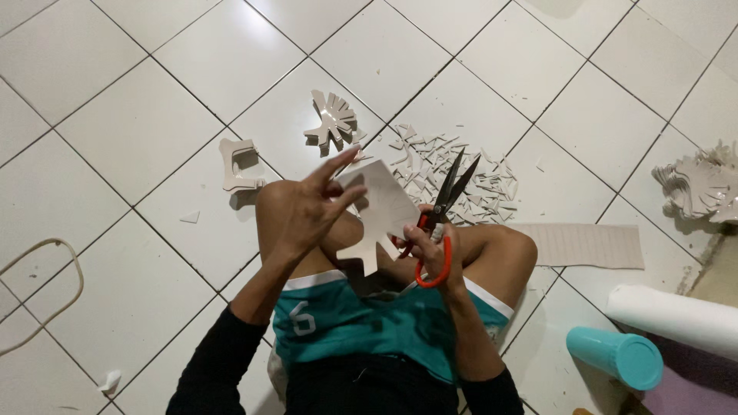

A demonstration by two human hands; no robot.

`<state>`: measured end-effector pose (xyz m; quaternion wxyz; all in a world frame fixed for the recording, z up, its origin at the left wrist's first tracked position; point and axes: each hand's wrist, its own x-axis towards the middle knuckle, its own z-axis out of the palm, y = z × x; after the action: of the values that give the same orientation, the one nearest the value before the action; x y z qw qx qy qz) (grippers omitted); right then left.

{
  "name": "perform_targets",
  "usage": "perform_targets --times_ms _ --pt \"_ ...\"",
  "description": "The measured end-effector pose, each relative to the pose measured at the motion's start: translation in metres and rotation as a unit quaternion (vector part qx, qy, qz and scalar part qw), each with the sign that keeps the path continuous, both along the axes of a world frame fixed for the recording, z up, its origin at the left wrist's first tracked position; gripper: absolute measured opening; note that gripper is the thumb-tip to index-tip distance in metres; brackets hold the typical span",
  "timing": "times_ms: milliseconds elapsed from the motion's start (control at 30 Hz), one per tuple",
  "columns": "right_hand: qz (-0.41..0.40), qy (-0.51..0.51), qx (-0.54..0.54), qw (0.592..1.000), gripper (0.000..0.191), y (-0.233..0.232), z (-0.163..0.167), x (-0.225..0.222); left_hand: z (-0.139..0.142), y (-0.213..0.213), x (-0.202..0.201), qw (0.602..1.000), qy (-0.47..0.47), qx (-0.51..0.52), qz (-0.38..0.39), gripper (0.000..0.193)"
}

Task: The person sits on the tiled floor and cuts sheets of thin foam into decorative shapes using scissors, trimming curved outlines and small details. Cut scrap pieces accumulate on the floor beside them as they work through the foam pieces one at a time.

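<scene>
My left hand (307, 211) holds a white cut-out sheet (378, 211) by its upper left edge, fingers spread above my knee. My right hand (432, 250) grips red-handled scissors (444, 207), whose dark blades stand apart and point up and away, right beside the sheet's right edge. The sheet's lower part is cut into finger-like tabs. I sit cross-legged on a white tiled floor.
A heap of white offcuts (453, 169) lies past my knees. Two finished cut-out shapes (332, 119) (238, 163) rest on the tiles, more pile up at the right edge (703, 184). A teal tube (615, 357), a white roll (676, 315), a corrugated strip (588, 246) and a cord (46, 292) lie around.
</scene>
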<state>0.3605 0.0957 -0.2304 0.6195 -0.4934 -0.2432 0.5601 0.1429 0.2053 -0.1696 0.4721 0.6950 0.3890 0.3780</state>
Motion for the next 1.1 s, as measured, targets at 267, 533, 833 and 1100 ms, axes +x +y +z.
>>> perform_targets --times_ms 267,533,833,1100 --pt "-0.119 -0.113 0.109 0.98 0.029 0.016 0.005 -0.024 -0.051 -0.066 0.045 0.953 -0.248 -0.031 0.175 0.029" --pt "-0.073 -0.136 0.033 0.987 0.036 0.002 -0.025 -0.035 -0.056 -0.034 0.06 0.956 -0.206 -0.115 0.177 0.041" --pt "0.133 -0.306 0.04 0.942 0.058 -0.025 -0.02 -0.025 -0.023 -0.017 0.038 0.964 -0.205 -0.042 0.165 0.039" --pt "0.164 -0.265 0.039 0.949 0.059 -0.012 0.005 -0.027 -0.013 -0.043 0.042 0.966 -0.164 -0.104 0.17 0.043"
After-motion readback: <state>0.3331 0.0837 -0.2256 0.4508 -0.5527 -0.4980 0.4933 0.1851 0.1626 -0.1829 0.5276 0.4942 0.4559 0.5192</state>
